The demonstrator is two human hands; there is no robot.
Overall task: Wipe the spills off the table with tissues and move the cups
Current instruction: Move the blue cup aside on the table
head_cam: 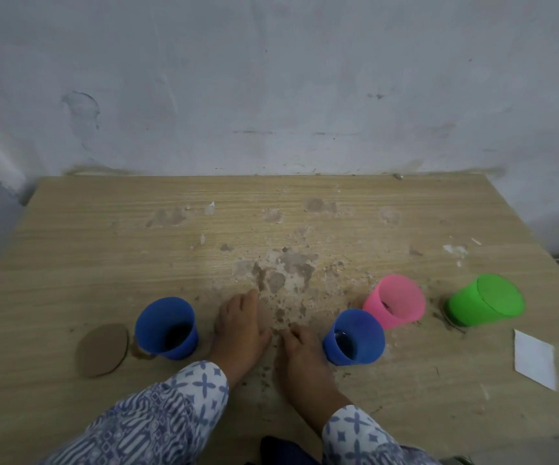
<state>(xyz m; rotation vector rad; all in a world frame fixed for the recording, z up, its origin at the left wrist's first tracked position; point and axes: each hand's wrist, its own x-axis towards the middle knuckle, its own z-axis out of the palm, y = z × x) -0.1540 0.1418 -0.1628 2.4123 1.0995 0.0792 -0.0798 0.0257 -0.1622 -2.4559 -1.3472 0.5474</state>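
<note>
Left hand (241, 330): Flat on the table (70, 263) between the two blue cups, fingers straight, holding nothing.
Right hand (305, 350): Palm down just beside the right blue cup, fingers loosely bent, nothing visibly in them.
Left blue cup (167, 328): Upright with dark liquid inside, and a brown puddle (142, 354) at its foot. Dragging it rather than lifting it would likely trail that puddle across the wood.
Right blue cup (355, 337): Upright and also holding liquid. A careless sideways sweep of the right hand could tip it and add to the mess.
Pink cup (395, 302): Just behind the right blue cup; whether they touch cannot be told. A knock to one may carry to the other.
Green cup (484, 300): Apparently upside down, with brown staining round its base. Lifting it may release whatever is trapped beneath.
Tissue (535, 359): A white square near the table's right edge, well apart from both hands and unused. Reaching for it takes an arm past three cups, where a loose sleeve (187, 397) could catch a rim.
Specks (276, 317): Brown flecks between the hands, which bare palms would probably smear.
Worn patch (285, 273): Rough, peeled surface mid-table, where a damp tissue might snag and shred.
</note>
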